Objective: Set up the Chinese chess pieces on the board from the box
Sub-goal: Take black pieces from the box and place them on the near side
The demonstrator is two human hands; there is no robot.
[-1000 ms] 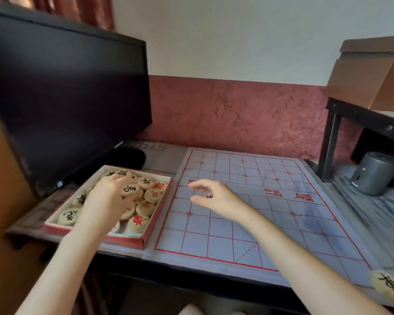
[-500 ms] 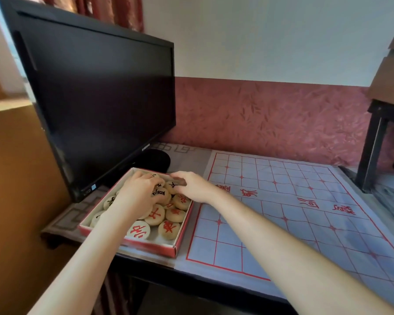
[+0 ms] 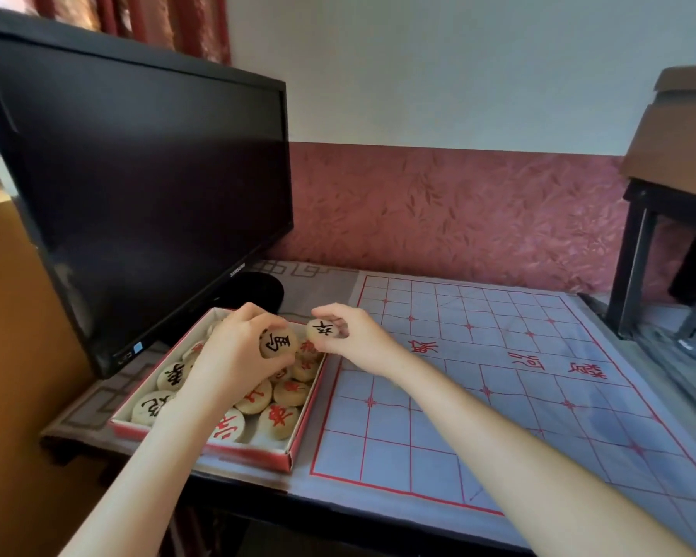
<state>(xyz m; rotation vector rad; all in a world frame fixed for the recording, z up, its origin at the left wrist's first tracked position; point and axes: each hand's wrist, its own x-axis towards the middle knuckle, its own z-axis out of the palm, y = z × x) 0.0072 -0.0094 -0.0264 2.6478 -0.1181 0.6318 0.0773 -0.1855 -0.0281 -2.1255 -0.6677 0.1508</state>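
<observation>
Both hands have risen out of the box [image 3: 289, 456] since the preceding frame, each now bearing a piece. The left hand [image 3: 234, 355] grips a black-lettered piece [image 3: 279, 342] between thumb and curled fingers above the box. The right hand [image 3: 356, 340] pinches a second piece [image 3: 322, 330], also black-lettered, over the box's far right corner. The remaining pieces [image 3: 287, 392] lie in the box. The board [image 3: 499, 396] lies just beside it, and a monitor [image 3: 137, 186] stands behind.

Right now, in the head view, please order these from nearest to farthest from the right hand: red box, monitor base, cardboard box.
1. Red box, just left of the right hand.
2. Monitor base, behind the box.
3. Cardboard box, far right, on a stand.
</observation>
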